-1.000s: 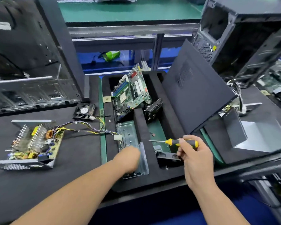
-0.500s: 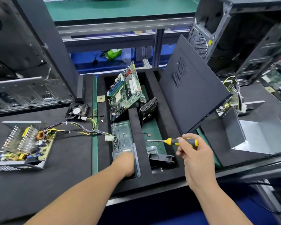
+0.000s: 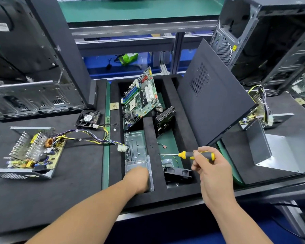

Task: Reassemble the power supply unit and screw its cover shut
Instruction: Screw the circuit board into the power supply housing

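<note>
PSU (image 3: pixel 29 152) lies open, cover off, at the tabletop's (image 3: pixel 77 173) left, wires trailing right. Left hand (image 3: pixel 136 178) reaches into the clear box (image 3: pixel 136 155), fingers hidden, grip unclear; likely fetching screws. Right hand (image 3: pixel 209 166) grips the screwdriver (image 3: pixel 192 154). Next: bring screws and cover to the PSU.
</note>
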